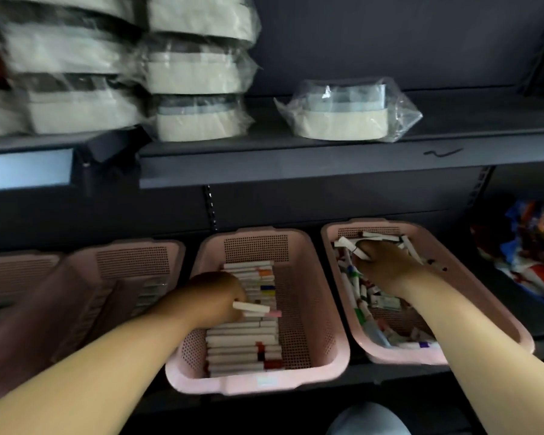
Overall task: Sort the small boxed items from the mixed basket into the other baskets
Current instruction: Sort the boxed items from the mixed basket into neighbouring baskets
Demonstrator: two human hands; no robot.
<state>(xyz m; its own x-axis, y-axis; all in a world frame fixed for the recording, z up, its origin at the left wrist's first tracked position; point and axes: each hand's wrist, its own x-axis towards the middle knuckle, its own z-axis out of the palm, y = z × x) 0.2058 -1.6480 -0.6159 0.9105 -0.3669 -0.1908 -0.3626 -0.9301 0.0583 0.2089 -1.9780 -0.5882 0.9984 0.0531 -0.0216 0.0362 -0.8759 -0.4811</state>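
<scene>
Left hand [215, 304]: reaches into the middle basket, fingers curled round a slim white box [251, 307]
Slim white box: held by its left end and lying level, its right end free, just above the sorted row and a box with a pink tip [275, 314]
Middle basket [258, 386]: pink with perforated walls; a neat row of boxes [244, 343] lies side by side along its left side, white bodies with coloured ends pointing right; bare floor shows on its right side
Right hand [387, 265]: down in the mixed basket, fingers curled into the heap and gripping a long white box [350, 246] near the far left corner
Mixed basket [523, 335]: pink, on the right, just beside the middle basket; a jumbled heap of small boxes [368, 306] lies in it at all angles, white with green, red and purple marks
Left baskets [129, 262]: more pink baskets, blurred; the nearer one holds a row of boxes, too soft to tell in detail
Upper shelf [296, 158]: dark; carries stacked pale packs in clear wrap [198, 73] at the left and a single wrapped pack [343, 117] standing apart to the right
Far right: colourful packets [528, 246] on the lower level, near the mixed basket
Bottom edge: a grey-clad knee [368, 419]
</scene>
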